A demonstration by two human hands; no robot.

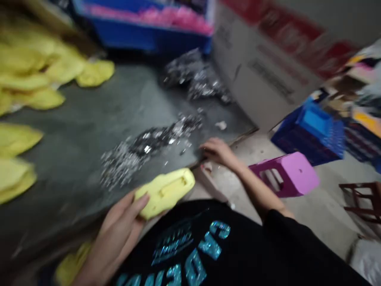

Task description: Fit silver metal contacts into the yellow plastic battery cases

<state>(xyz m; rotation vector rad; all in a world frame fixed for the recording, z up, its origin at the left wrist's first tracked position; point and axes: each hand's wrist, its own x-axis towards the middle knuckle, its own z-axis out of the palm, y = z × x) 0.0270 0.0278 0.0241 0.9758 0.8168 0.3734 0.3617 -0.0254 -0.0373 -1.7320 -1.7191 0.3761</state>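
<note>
My left hand [122, 226] is closed around a yellow plastic shell [163, 192], a moulded part with a long recess along its upper face. It is held just off the table's near edge, in front of my black shirt. My right hand [218, 151] is at the table edge, fingers curled downward. Something dark shows under its fingertips, too blurred to name. Close by on the table lies a strewn heap of small shiny metal pieces [151, 141], probably screws. A second heap of metal pieces [196, 77] lies farther back.
Yellow parts [38, 71] are piled on the dark table [125, 103] at left. A blue bin [127, 35] with pink pieces stands behind. A large carton [253, 59] borders the right. Beyond are a purple plastic stool [285, 174] and a blue box [309, 131].
</note>
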